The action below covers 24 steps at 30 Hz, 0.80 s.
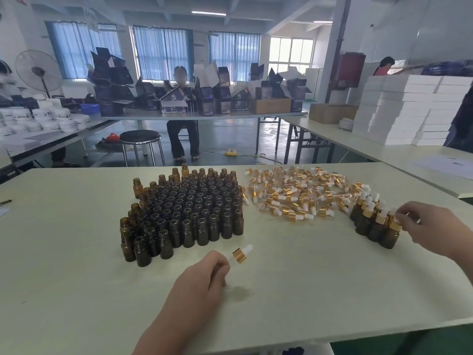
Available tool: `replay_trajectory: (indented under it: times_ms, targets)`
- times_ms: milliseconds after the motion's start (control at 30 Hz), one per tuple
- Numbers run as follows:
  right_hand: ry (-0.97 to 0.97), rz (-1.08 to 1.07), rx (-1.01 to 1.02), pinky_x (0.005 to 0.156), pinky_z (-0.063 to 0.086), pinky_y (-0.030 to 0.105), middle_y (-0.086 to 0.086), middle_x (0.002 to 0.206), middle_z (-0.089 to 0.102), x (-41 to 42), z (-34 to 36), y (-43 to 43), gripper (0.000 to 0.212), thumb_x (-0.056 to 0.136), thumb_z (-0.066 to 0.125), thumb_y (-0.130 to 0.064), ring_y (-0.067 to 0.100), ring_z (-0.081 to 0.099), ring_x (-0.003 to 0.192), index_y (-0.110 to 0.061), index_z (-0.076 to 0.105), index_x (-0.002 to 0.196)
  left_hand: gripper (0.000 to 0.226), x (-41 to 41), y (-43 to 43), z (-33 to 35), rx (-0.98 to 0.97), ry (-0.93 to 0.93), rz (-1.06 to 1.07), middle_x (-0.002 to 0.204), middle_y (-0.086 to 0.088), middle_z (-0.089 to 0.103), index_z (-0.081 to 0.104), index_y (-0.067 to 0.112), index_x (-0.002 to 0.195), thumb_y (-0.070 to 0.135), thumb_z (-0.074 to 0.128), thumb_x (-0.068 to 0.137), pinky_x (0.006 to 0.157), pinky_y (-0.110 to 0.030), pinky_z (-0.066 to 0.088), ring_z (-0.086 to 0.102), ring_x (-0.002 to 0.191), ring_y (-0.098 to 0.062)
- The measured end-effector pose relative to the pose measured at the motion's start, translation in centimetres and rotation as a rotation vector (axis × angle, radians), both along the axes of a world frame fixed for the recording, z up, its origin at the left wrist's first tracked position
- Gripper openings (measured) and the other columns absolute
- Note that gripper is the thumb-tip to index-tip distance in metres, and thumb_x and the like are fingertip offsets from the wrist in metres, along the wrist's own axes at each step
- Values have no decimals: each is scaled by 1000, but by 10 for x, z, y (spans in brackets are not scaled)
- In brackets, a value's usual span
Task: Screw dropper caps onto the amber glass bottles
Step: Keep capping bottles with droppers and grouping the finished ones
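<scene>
Several open amber glass bottles (pixel 184 208) stand packed together left of the table's centre. A loose heap of gold-and-white dropper caps (pixel 294 193) lies to their right. My left hand (pixel 204 272) holds one dropper cap (pixel 242 253) by its glass tube, just in front of the open bottles. At the far right stands a small group of capped bottles (pixel 371 221). My right hand (pixel 419 224) pinches the gold cap of the nearest capped bottle (pixel 390 235) in that group.
The work table (pixel 76 252) is pale, with its front edge close to me and bare surface in front of the bottles. Beyond it are a stool (pixel 140 139), a seated person (pixel 181 119), and tables with stacked boxes (pixel 409 108).
</scene>
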State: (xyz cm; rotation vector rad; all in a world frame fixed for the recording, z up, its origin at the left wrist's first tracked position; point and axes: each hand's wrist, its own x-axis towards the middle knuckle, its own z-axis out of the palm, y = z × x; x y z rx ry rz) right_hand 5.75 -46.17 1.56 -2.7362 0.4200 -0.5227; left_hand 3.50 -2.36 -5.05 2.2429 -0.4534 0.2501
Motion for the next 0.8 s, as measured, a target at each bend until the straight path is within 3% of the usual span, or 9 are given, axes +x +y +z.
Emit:
replay_trajectory:
  times_ms: [267, 367, 467, 567, 667, 733, 800]
  targets:
    - [-63, -31, -14, 61, 39, 32, -7, 76, 61, 3, -7, -1, 9, 93, 57, -20, 19, 59, 64, -20, 65, 96, 12, 0, 0, -1, 17, 6, -2, 78, 18, 60, 52, 30, 85, 24, 51, 96, 63, -20, 41, 55, 69, -5]
    - [-104, -57, -39, 63, 40, 33, -9, 76, 57, -1, -4, 4, 18, 92, 57, -25, 19, 55, 68, -20, 62, 108, 13, 1, 0, -2, 25, -2, -6, 78, 20, 60, 51, 31, 85, 25, 50, 96, 61, -18, 40, 54, 68, -3]
    - [-258, -55, 18, 58, 40, 31, -8, 75, 56, -15, 4, 35, 24, 90, 57, -37, 15, 54, 66, -22, 61, 108, 13, 1, 0, -1, 20, -11, -23, 77, 20, 60, 52, 31, 85, 24, 50, 97, 58, -16, 37, 54, 65, -2]
    - [-294, 190, 182, 56, 42, 29, -10, 73, 61, -37, 8, 95, 31, 82, 48, -59, 10, 59, 63, -36, 58, 101, 15, 0, -7, 4, 7, -20, -85, 76, 17, 61, 53, 32, 86, 23, 50, 97, 58, -15, 36, 52, 63, -2]
    - [-71, 570, 265, 54, 46, 22, -15, 81, 62, -53, 5, 161, 39, 78, 37, -70, 9, 60, 59, -49, 48, 109, 12, -7, -19, 9, -36, -52, -175, 77, 17, 62, 53, 35, 90, 26, 49, 97, 57, -12, 34, 51, 61, 0]
    - [31, 736, 299, 55, 45, 22, -18, 85, 62, -51, -1, 191, 42, 80, 36, -71, 10, 57, 58, -49, 48, 113, 7, -13, -25, 11, -49, -61, -235, 79, 16, 62, 53, 35, 93, 31, 47, 96, 59, -10, 34, 51, 63, 0]
    - [0, 794, 335, 59, 46, 24, -13, 80, 64, -44, -4, 210, 37, 82, 37, -66, 10, 58, 62, -42, 57, 102, 7, -15, -26, 12, -39, -60, -268, 81, 17, 63, 54, 33, 95, 31, 47, 96, 60, -10, 34, 52, 66, 0]
